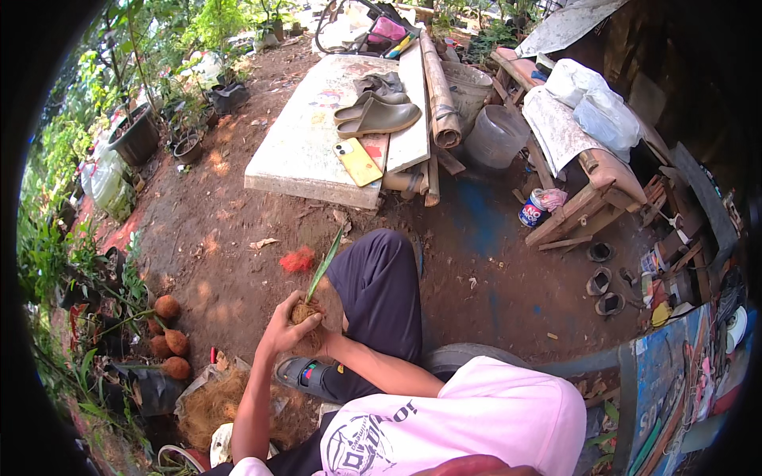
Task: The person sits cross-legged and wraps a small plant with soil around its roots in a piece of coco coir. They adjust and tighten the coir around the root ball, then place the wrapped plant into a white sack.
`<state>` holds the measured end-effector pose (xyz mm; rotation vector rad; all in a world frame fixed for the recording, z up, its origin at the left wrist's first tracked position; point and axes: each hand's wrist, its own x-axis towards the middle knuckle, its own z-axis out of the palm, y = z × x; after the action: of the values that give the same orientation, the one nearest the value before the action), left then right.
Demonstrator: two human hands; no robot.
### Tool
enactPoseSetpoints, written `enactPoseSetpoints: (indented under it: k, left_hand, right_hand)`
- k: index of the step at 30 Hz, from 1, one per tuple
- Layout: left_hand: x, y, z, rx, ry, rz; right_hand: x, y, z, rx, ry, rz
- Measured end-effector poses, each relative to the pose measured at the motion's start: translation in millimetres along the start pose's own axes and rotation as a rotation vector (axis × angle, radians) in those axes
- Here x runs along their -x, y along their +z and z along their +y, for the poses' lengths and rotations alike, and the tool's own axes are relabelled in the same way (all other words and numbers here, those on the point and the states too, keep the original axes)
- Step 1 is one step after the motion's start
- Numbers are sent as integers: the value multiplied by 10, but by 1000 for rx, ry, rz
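Observation:
A ball of brown coconut fibre (305,315) with one upright green leaf (325,266) growing from its top is held in front of my raised knee. My left hand (288,324) grips its near left side, the thumb pressed across the front. Behind and under the ball, my right hand (324,344) is mostly hidden by it, with the forearm coming in from the right. A tuft of red fibre (297,259) lies on the soil just beyond. To the lower left, a plastic bag holds loose brown fibre (208,404).
Several fibre balls with stems (177,343) stand at the left among potted plants (134,135). Ahead, a white slab (286,143) carries clogs (381,117) and a yellow phone (358,162). Bamboo (439,95), buckets (496,138), a paint can (531,212) and a wooden bench (571,220) are to the right.

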<state>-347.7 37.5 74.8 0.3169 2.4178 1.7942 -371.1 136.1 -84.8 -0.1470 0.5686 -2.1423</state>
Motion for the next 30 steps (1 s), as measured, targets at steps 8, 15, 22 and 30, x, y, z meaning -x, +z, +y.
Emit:
enactPoseSetpoints:
  k: [8, 15, 22, 30]
  left_hand:
    - [123, 73, -103, -193, 9, 259]
    - [225, -7, -142, -467, -107, 573]
    - [377, -29, -82, -461, -46, 451]
    - [765, -228, 176, -308, 16, 272]
  right_hand:
    - [-278, -222, 266, 882, -414, -193]
    - [-20, 490, -7, -162, 164, -30]
    - [-62, 539, 191, -107, 59, 66]
    - [48, 730, 239, -125, 293, -83]
